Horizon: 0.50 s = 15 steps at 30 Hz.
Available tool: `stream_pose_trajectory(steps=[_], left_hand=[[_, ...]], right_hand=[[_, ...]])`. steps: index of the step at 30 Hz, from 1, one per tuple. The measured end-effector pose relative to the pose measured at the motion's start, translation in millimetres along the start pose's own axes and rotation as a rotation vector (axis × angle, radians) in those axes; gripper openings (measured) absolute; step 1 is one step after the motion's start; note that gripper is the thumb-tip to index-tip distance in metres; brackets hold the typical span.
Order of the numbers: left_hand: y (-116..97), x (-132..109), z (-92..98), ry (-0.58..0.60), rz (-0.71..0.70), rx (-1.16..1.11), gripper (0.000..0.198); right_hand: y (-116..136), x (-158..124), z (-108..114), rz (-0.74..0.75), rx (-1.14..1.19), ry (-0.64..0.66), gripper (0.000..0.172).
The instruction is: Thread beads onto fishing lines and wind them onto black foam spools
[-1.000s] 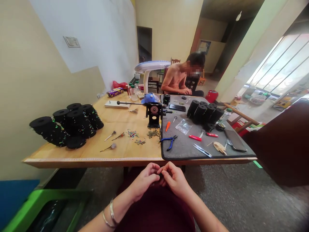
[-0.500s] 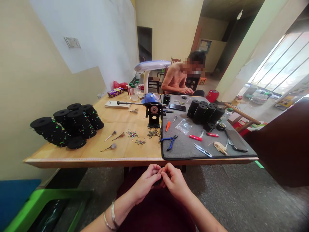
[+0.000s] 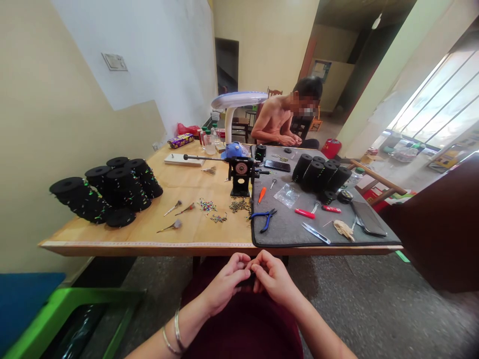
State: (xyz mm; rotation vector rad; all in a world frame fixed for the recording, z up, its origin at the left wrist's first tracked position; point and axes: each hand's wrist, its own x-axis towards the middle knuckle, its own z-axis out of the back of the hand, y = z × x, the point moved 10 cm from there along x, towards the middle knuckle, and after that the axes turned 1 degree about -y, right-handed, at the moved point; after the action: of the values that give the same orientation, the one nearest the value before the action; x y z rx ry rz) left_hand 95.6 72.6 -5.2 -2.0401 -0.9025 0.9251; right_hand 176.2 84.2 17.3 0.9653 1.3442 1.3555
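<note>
My left hand [image 3: 231,279] and my right hand [image 3: 272,274] meet in front of the table edge, above my lap. Between them is a small black object [image 3: 247,281], mostly covered by fingers, its kind unclear. The left thumb lies over it with the fingers curled around. On the right, thumb and forefinger are pinched together beside it; whatever they hold is too small to make out. Closest on the table are blue-handled pliers [image 3: 266,219] and thread snips [image 3: 316,233] on a grey mat [image 3: 284,235].
Stacks of black foam spools [image 3: 129,187] stand left, with more spools [image 3: 312,172] on the mat. A black hand-crank fly-tying-like device [image 3: 239,177], a lamp [image 3: 239,99], small bead piles [image 3: 207,205] and feathered pieces [image 3: 172,226] lie between. Across the table sits a person [image 3: 277,122].
The right hand's fingers have shifted slightly, and more of the black object shows between my hands. The view has moved a little. The person opposite has brought their hands closer together.
</note>
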Motion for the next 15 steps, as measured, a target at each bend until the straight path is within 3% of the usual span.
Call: stream_pose_trajectory(steps=[5, 9, 15], left_hand=[[-1, 0, 2.7, -0.001, -0.007, -0.058, 0.023], [1, 1, 2.0, 0.006, 0.011, -0.085, 0.023], [-6, 0, 1.0, 0.012, -0.045, 0.102, 0.015]], right_hand=[[-6, -3, 2, -0.015, 0.042, -0.009, 0.026], [0, -6, 1, 0.063, -0.002, -0.032, 0.023], [32, -14, 1, 0.341, -0.418, -0.111, 0.012]])
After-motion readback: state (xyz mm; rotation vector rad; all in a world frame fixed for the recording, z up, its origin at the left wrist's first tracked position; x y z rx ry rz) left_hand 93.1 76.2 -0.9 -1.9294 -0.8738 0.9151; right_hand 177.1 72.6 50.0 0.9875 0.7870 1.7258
